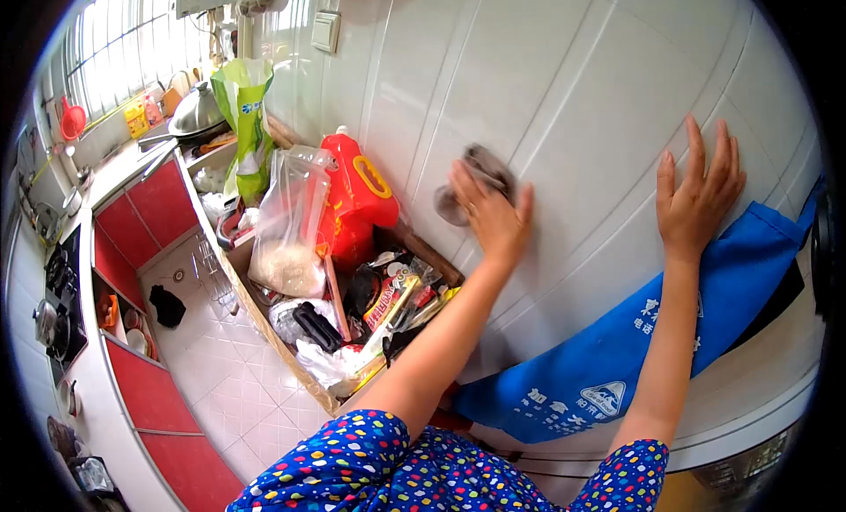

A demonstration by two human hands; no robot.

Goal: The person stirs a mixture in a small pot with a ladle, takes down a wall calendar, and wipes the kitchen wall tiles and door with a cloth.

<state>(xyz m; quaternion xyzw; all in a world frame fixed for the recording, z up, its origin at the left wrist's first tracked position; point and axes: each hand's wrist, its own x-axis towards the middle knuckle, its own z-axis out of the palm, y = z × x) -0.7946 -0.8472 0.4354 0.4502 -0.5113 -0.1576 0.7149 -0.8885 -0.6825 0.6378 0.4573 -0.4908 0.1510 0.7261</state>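
My left hand (493,214) presses a crumpled grey-brown cloth (487,170) against the white tiled wall (564,63). Part of the cloth sticks out above and to the left of the fingers. Further right, my right hand (701,195) lies flat on the same wall with its fingers spread and holds nothing. Below that hand, a blue apron (564,384) with white print stretches along the wall, partly behind my right forearm.
An open drawer-like box (304,375) at the left holds a red jug (352,199), a clear bag (286,265) and packets. A green bag (251,115) stands behind. Red cabinets (154,389) line the far left; a light switch (325,31) is above.
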